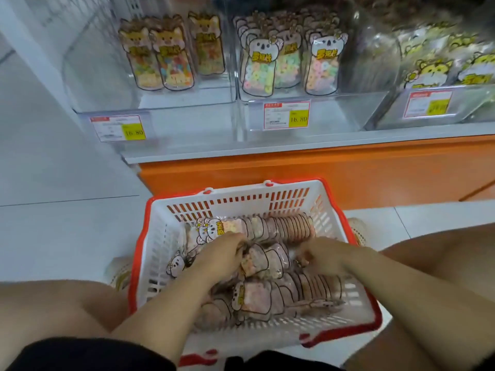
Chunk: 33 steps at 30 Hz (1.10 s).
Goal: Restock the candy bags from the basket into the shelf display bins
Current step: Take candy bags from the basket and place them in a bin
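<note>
A white basket with a red rim (160, 236) sits on the floor between my knees, holding several koala-print candy bags (284, 228) in rows. Both my hands are down inside it. My left hand (219, 255) curls its fingers round the left end of a bunch of bags (263, 261) in the basket's middle. My right hand (325, 257) grips the right end of the same bunch. Above, the middle clear shelf bin (316, 113) holds matching koala bags (324, 65) standing upright.
The left bin (171, 103) holds fox-print bags (160, 57); the right bin (471, 108) holds yellow tiger-print bags (428, 70). Price tags (286, 115) hang on the bin fronts. An orange cabinet front (321, 170) stands behind the basket on white tile floor (53, 223).
</note>
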Each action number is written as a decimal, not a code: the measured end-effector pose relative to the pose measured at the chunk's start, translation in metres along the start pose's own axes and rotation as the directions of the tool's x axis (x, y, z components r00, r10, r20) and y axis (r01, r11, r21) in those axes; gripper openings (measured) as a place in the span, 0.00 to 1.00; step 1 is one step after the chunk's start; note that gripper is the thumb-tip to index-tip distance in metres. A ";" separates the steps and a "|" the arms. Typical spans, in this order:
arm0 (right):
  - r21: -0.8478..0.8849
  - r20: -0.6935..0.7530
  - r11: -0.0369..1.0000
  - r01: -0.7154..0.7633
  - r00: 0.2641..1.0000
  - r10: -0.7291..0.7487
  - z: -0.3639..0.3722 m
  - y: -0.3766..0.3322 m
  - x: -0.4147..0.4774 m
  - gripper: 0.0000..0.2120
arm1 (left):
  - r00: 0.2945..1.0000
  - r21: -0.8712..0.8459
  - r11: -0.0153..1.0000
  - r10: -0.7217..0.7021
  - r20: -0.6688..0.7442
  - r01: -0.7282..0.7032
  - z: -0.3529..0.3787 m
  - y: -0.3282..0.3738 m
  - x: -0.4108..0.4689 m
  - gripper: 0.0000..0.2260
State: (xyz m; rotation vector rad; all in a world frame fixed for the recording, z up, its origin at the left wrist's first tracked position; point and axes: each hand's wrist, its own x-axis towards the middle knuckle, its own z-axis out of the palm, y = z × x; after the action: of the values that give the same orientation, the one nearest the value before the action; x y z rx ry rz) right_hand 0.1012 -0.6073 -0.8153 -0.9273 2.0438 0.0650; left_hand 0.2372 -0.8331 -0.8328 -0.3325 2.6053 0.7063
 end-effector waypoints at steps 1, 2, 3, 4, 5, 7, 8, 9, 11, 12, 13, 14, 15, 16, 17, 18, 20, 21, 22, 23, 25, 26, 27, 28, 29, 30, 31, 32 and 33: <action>-0.028 0.110 0.999 -0.035 0.993 0.038 0.008 0.003 0.005 0.22 | 0.999 0.080 0.997 -0.008 0.049 0.004 0.016 -0.014 0.001 0.15; -0.053 0.215 0.997 -0.047 0.975 0.058 0.013 0.003 0.009 0.27 | 0.992 0.154 0.988 -0.035 0.118 0.017 0.027 -0.026 0.002 0.12; -0.080 0.318 0.996 -0.044 0.946 0.068 0.015 0.001 0.012 0.33 | 0.980 0.206 0.978 -0.068 0.186 0.029 0.037 -0.036 0.004 0.07; -0.123 0.405 0.992 -0.031 0.911 0.078 0.017 -0.001 0.014 0.39 | 0.963 0.241 0.970 -0.102 0.247 0.041 0.042 -0.041 0.004 0.05; -0.181 0.474 0.983 -0.002 0.876 0.089 0.018 -0.005 0.014 0.42 | 0.950 0.256 0.965 -0.122 0.288 0.047 0.049 -0.048 0.008 0.05; -0.260 0.521 0.965 0.027 0.846 0.116 0.025 -0.010 0.011 0.39 | 0.938 0.263 0.964 -0.118 0.325 0.030 0.053 -0.056 0.015 0.06; -0.271 0.503 0.962 0.019 0.855 0.124 0.032 -0.010 0.011 0.33 | 0.934 0.270 0.963 -0.114 0.338 0.019 0.055 -0.058 0.020 0.06; -0.279 0.468 0.960 0.005 0.874 0.132 0.039 -0.008 0.012 0.26 | 0.937 0.255 0.967 -0.101 0.336 0.013 0.059 -0.063 0.026 0.07; -0.277 0.356 0.961 -0.016 0.927 0.119 0.048 -0.001 0.016 0.12 | 0.920 0.250 0.968 -0.103 0.379 0.006 0.064 -0.068 0.034 0.06; -0.248 0.301 0.968 -0.035 0.947 0.111 0.046 0.002 0.017 0.10 | 0.912 0.251 0.968 -0.107 0.397 0.004 0.068 -0.071 0.037 0.06; -0.192 0.251 0.980 -0.054 0.962 0.102 0.040 0.005 0.018 0.10 | 0.913 0.243 0.970 -0.117 0.390 0.020 0.065 -0.067 0.034 0.06; -0.115 0.211 0.991 -0.067 0.973 0.091 0.030 0.008 0.018 0.09 | 0.915 0.227 0.973 -0.136 0.380 0.051 0.060 -0.063 0.031 0.05; -0.033 0.179 0.997 -0.065 0.981 0.070 0.018 0.010 0.018 0.08 | 0.927 0.205 0.976 -0.140 0.349 0.070 0.055 -0.057 0.027 0.03; 0.049 0.156 0.997 -0.057 0.987 0.049 0.007 0.012 0.017 0.07 | 0.940 0.147 0.986 -0.125 0.318 0.081 0.049 -0.049 0.024 0.07; 0.122 0.141 0.991 -0.045 0.990 0.028 -0.004 0.015 0.016 0.07 | 0.958 0.069 0.995 -0.091 0.273 0.075 0.041 -0.040 0.021 0.14; 0.188 0.145 0.982 -0.027 0.989 0.000 -0.014 0.014 0.013 0.08 | 0.964 -0.049 0.995 -0.072 0.255 0.087 0.031 -0.027 0.020 0.20; 0.253 0.179 0.967 -0.014 0.983 -0.033 -0.027 0.011 0.005 0.08 | 0.953 -0.335 0.937 0.005 0.301 0.101 0.011 0.002 0.017 0.27; 0.285 0.187 0.959 -0.007 0.981 -0.048 -0.032 0.008 0.002 0.09 | 0.934 -0.435 0.894 0.058 0.353 0.109 0.002 0.016 0.015 0.28; 0.323 0.181 0.946 0.015 0.981 -0.077 -0.034 0.005 0.000 0.09 | 0.915 -0.456 0.884 0.093 0.394 0.106 -0.004 0.027 0.013 0.28; 0.377 0.157 0.925 0.043 0.981 -0.109 -0.035 0.000 -0.003 0.09 | 0.904 -0.438 0.895 0.114 0.411 0.086 -0.008 0.035 0.011 0.27; 0.493 0.042 0.866 0.079 0.993 -0.114 -0.035 -0.004 -0.004 0.14 | 0.926 -0.363 0.932 0.116 0.358 0.024 -0.009 0.041 0.010 0.13; 0.552 -0.007 0.831 0.067 0.997 -0.077 -0.035 -0.002 -0.003 0.17 | 0.941 -0.344 0.939 0.116 0.317 0.000 -0.008 0.041 0.009 0.07; 0.572 -0.013 0.819 0.044 0.999 -0.044 -0.031 0.003 -0.003 0.17 | 0.954 -0.334 0.943 0.095 0.284 0.005 -0.008 0.037 0.009 0.10; 0.510 0.037 0.860 0.016 0.998 -0.041 -0.028 0.006 -0.004 0.15 | 0.967 -0.325 0.945 0.055 0.248 0.030 -0.007 0.031 0.010 0.12; 0.351 0.128 0.936 -0.003 0.991 -0.045 -0.021 0.008 -0.005 0.14 | 0.981 -0.324 0.944 0.011 0.193 0.053 -0.009 0.023 0.010 0.11; 0.156 0.254 0.987 -0.020 0.967 -0.020 -0.009 0.009 -0.005 0.15 | 0.990 -0.329 0.941 -0.030 0.137 0.074 -0.011 0.015 0.010 0.10; -0.042 0.368 0.999 -0.007 0.930 0.022 0.005 0.008 -0.005 0.18 | 0.993 -0.332 0.938 -0.073 0.092 0.100 -0.014 0.009 0.009 0.09; -0.200 0.441 0.980 0.014 0.894 0.077 0.019 0.006 -0.006 0.20 | 0.993 -0.333 0.936 -0.106 0.044 0.115 -0.015 0.001 0.011 0.10; -0.300 0.457 0.953 0.035 0.882 0.111 0.034 0.005 -0.004 0.22 | 0.990 -0.335 0.932 -0.141 0.018 0.139 -0.016 -0.003 0.011 0.12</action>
State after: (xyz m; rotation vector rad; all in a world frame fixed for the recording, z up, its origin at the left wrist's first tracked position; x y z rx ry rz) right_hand 0.1231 -0.5885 -0.8350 -0.9434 1.6162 0.5851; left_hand 0.2233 -0.8456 -0.8267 -0.6162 2.4302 1.0998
